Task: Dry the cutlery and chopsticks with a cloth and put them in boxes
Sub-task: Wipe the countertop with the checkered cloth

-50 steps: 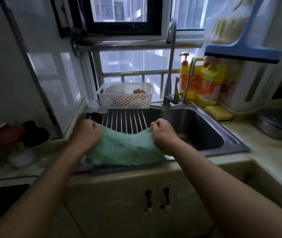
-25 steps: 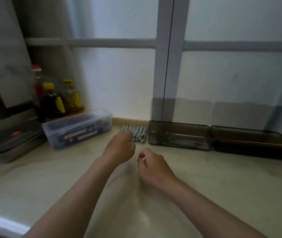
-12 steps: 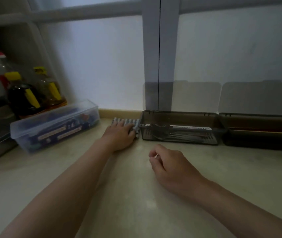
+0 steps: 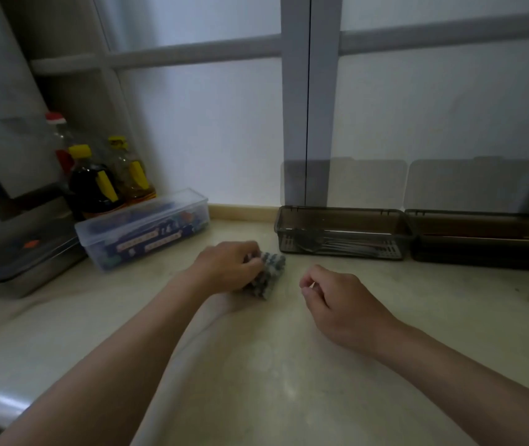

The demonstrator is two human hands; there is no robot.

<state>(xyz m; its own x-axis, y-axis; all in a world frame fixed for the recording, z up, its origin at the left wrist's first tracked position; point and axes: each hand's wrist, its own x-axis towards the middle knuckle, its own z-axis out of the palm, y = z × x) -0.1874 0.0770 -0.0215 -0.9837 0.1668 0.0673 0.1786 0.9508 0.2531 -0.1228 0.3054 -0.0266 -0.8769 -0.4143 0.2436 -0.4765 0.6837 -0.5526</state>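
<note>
My left hand (image 4: 229,265) grips a grey striped cloth (image 4: 269,274) bunched on the beige counter. My right hand (image 4: 337,297) hovers just right of it, fingers loosely curled, holding nothing. Behind them a dark see-through box (image 4: 340,217) stands with its lid up against the wall; forks and other metal cutlery (image 4: 334,246) lie inside. A second dark box (image 4: 485,225), also with lid raised, stands to its right with brown chopsticks lying in it.
A clear lidded plastic box (image 4: 142,228) with coloured items sits at the left. Behind it stand oil and sauce bottles (image 4: 92,185). A steel lidded tray (image 4: 24,262) is at the far left. The frosted window wall rises behind the boxes.
I turned from the sink and green cloth to this counter. My left hand reached the striped cloth by the wall, gripped it and pulled it toward me. The right hand stayed close by.
</note>
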